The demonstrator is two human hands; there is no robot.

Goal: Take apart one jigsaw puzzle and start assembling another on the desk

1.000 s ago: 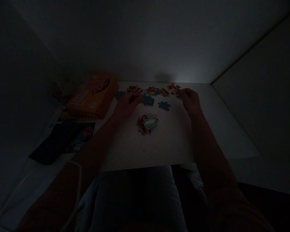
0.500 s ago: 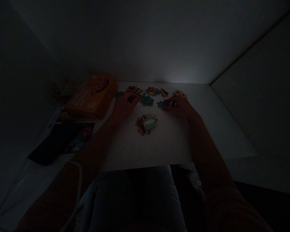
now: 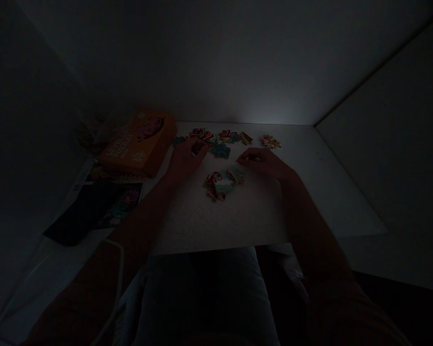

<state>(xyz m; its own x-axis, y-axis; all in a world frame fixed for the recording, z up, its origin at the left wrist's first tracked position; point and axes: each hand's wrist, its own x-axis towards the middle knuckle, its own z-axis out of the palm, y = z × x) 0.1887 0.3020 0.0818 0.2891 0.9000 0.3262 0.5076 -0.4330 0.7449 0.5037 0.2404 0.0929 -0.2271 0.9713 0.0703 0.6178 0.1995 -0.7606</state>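
Observation:
The view is very dark. Several puzzle pieces lie on the pale table [image 3: 216, 226]. A mixed pile of red, green and white pieces [image 3: 222, 185] is nearest to me. Behind it lie teal pieces [image 3: 220, 150] and a cluster of red and blue ones [image 3: 228, 136]. My left hand [image 3: 187, 156] rests by the back left pieces, thumb and fingers curled together; what they hold is too dark to tell. My right hand [image 3: 261, 161] is pinched just above and right of the near pile; anything between its fingertips is too small to make out.
An orange puzzle box [image 3: 139, 144] stands at the back left. Before it lie a dark object [image 3: 79, 214] and a printed sheet [image 3: 120, 206]. Yellow and red pieces [image 3: 270, 141] lie at the back right. A white cable [image 3: 120, 269] runs by my left forearm.
The teal piece at my right fingertips has left that spot, and a greenish piece now shows at the near pile's right side. My right hand has shifted slightly toward me; the left has barely moved.

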